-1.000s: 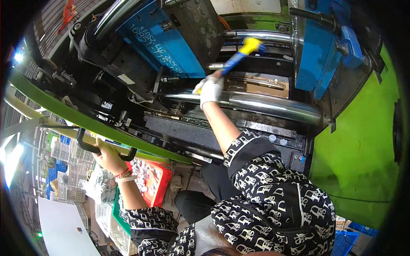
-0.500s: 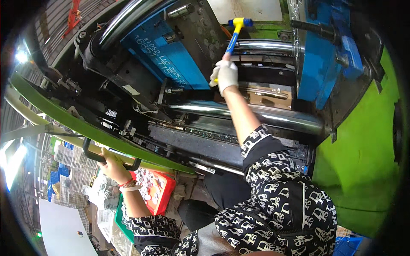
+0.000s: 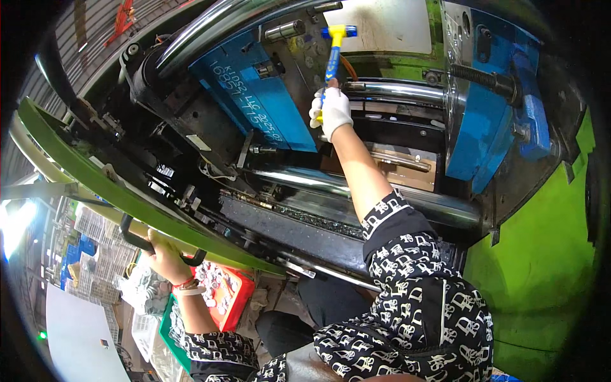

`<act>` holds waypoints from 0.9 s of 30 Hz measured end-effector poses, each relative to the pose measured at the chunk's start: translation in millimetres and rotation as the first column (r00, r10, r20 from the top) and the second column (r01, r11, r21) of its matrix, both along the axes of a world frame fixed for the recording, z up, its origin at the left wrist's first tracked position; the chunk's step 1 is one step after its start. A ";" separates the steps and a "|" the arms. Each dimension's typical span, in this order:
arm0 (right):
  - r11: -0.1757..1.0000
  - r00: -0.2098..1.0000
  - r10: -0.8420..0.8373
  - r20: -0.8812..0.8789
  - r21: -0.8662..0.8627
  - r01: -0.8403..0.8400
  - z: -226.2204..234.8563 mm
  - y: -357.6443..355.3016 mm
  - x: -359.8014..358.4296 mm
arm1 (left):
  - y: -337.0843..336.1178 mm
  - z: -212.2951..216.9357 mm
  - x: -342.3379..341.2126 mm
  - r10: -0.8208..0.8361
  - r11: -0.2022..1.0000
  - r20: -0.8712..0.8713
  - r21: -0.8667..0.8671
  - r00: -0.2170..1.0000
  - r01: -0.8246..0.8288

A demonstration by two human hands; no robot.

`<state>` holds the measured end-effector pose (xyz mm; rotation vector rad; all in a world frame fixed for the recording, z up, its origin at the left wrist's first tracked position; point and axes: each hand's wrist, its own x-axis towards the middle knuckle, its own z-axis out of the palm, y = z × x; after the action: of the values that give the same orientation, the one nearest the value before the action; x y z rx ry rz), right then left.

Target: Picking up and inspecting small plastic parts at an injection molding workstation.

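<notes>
In a white glove, my right hand [image 3: 332, 111] is closed around the handle of a mallet [image 3: 333, 60] with a yellow and blue head. The mallet stands head-up inside the machine, its head close to the face of a blue and dark metal mold block [image 3: 258, 95]; whether it touches the block I cannot tell. At the lower left, my bare left hand [image 3: 168, 258] grips the black door handle [image 3: 135, 237] on the curved green machine door [image 3: 121, 186]. Its fingertips are partly hidden behind the handle.
Polished tie bars [image 3: 398, 93] run across the machine's opening. Opposite stands another blue mold half [image 3: 487, 108] with a clamp. A green machine panel [image 3: 534, 254] fills the right. Below the door are a red bin [image 3: 237, 295] of small pale parts and a green crate [image 3: 172, 331].
The whole view has shifted a little. My right hand and the mallet have moved slightly left, nearer the mold block. My left hand keeps its hold on the door handle.
</notes>
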<state>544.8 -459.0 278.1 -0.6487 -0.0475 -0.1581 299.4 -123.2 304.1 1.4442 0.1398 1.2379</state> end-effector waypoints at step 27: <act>0.998 0.997 -0.031 -0.066 -0.061 0.027 -24.6 9.4 -26.8 | -0.2 2.9 -7.1 -0.046 0.999 -0.010 0.029 0.999 0.046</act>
<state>518.0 -449.6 253.5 -0.7146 0.0215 -0.1634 292.4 -123.4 307.0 1.4703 0.0945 1.2003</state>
